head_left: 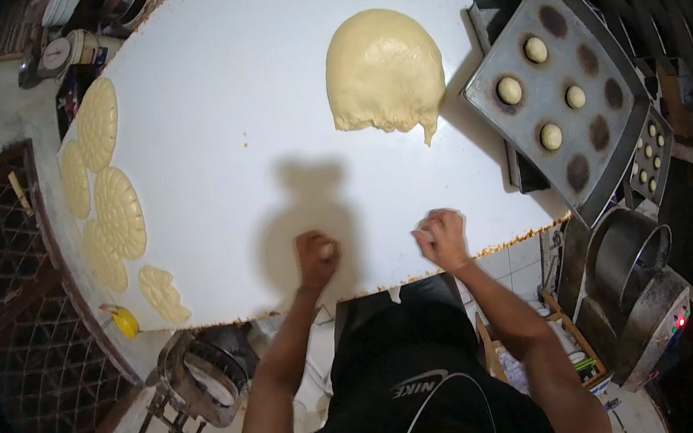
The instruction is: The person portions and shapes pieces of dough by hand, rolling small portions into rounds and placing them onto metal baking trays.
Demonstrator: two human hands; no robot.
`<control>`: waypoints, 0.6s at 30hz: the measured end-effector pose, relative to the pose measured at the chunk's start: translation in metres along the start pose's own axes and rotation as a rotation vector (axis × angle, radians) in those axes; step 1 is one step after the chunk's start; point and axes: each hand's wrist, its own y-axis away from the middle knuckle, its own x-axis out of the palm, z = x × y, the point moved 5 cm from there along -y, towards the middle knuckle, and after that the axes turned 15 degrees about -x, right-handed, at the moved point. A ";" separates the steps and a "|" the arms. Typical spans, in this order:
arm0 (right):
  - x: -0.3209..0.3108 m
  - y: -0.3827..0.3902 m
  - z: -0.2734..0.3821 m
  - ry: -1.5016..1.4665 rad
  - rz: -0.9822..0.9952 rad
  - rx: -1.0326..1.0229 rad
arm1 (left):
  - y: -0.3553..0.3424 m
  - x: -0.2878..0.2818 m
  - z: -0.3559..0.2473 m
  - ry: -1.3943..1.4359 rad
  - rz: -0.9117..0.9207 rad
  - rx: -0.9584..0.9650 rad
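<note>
My left hand (pixel 318 261) is curled closed just above the white table (pixel 213 189), near its front edge. A small pale patch shows among its fingers; what it is cannot be told. To its right, my right hand (pixel 443 237) is also closed, fingers bent inward, and whatever it may hold is hidden. Beyond the hands lies a large smooth mound of yellowish dough (pixel 385 69), its near edge torn and ragged. On the right, a dark-spotted baking tray (pixel 552 96) carries several small dough balls, among them one dough ball (pixel 550 137) at the near side.
Several flattened, ridged dough pieces (pixel 119 211) line the table's left edge, with a smaller dough piece (pixel 163 293) nearer me. A yellow object (pixel 124 321) sits at the left corner. Another tray of dough balls (pixel 650 153) and a metal machine (pixel 629 264) stand at right.
</note>
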 end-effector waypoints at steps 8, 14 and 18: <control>0.023 0.007 0.029 -0.160 0.057 -0.087 | 0.006 -0.002 0.014 0.068 -0.049 0.014; 0.036 -0.061 0.035 0.146 -0.269 0.161 | -0.043 -0.006 -0.012 0.087 -0.193 -0.081; 0.027 0.018 0.032 -0.135 -0.019 -0.154 | 0.006 -0.024 0.074 0.102 0.025 0.059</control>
